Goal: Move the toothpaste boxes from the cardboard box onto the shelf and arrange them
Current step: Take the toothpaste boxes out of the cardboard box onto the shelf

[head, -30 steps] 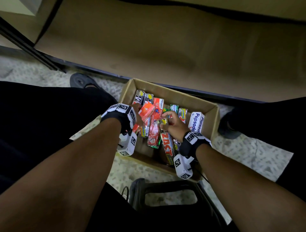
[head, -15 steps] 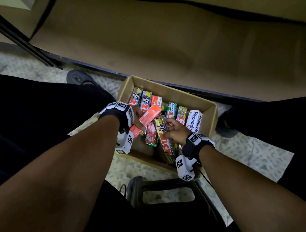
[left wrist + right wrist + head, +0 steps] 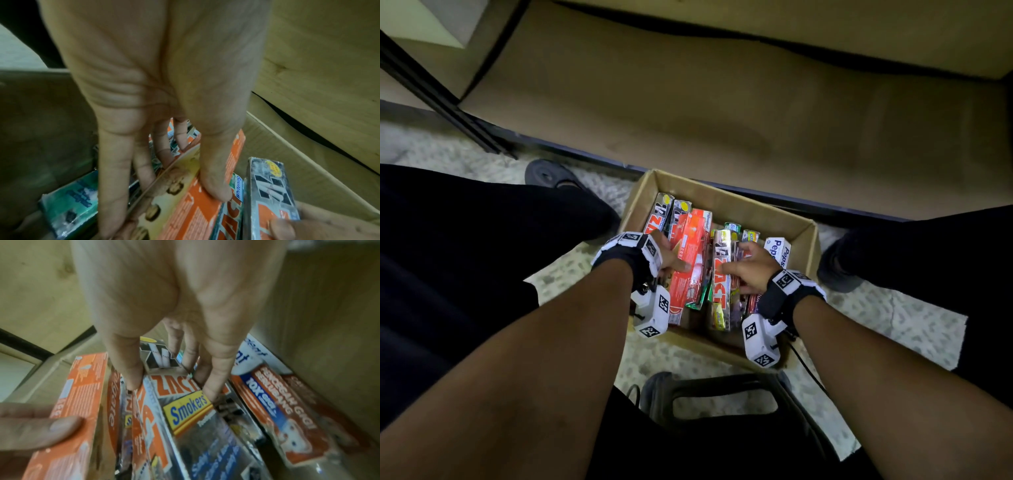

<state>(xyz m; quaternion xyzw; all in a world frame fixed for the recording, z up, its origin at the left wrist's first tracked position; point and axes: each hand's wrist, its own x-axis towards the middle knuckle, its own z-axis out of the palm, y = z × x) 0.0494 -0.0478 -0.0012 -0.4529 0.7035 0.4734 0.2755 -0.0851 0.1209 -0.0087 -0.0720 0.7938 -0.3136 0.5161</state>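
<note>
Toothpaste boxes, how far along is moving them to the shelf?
Nothing looks done: the shelf shows bare, and the cardboard box holds many toothpaste boxes. In hand: the left hand grips an orange box, and the right hand grips a silver Zact box. Left: lifting these out, moving the rest, arranging them.

One cardboard box [image 3: 804, 236]; roughly nine toothpaste boxes [image 3: 720, 274]; two hands [image 3: 751, 270].
</note>
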